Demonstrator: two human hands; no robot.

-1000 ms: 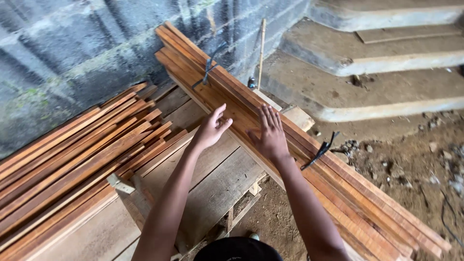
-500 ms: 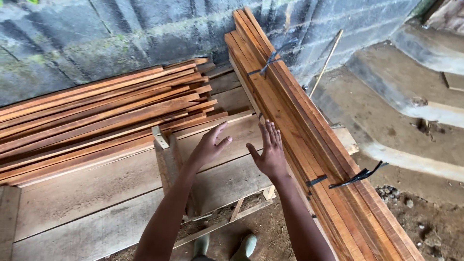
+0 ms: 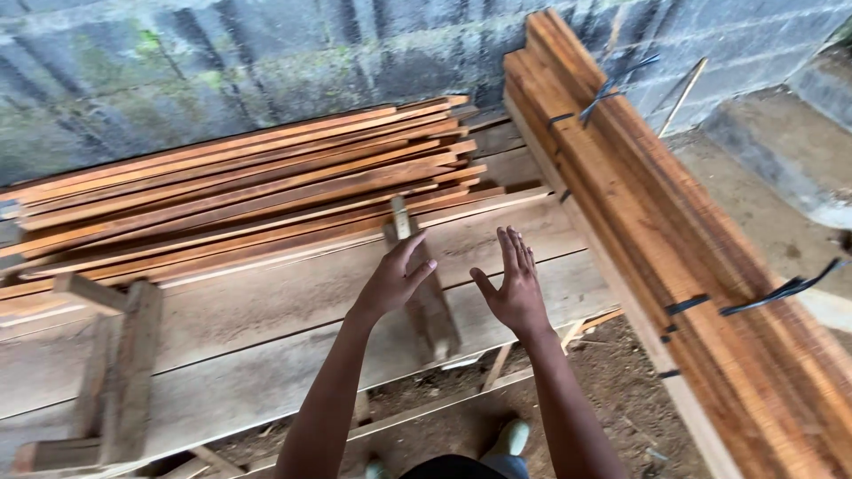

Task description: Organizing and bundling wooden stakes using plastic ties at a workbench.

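My left hand (image 3: 395, 279) hovers open over the pale wide planks (image 3: 266, 310), close to a short wooden cross block (image 3: 426, 293). My right hand (image 3: 513, 286) is open too, fingers spread, a little to the right over the same planks. Neither hand holds anything. To the right lies a bundle of reddish slats (image 3: 674, 231) bound with black straps (image 3: 781, 291). Behind my hands a loose pile of reddish slats (image 3: 248, 191) rests on the planks.
A grey block wall (image 3: 266, 62) stands behind the wood. Another wooden cross block (image 3: 124, 372) lies at the left. Concrete steps (image 3: 781, 151) rise at the right. Dirt ground (image 3: 612, 399) and my feet show below.
My hands have come off the strapped bundle and moved left over the pale planks. The view has swung left, bringing more of the loose slat pile into sight.
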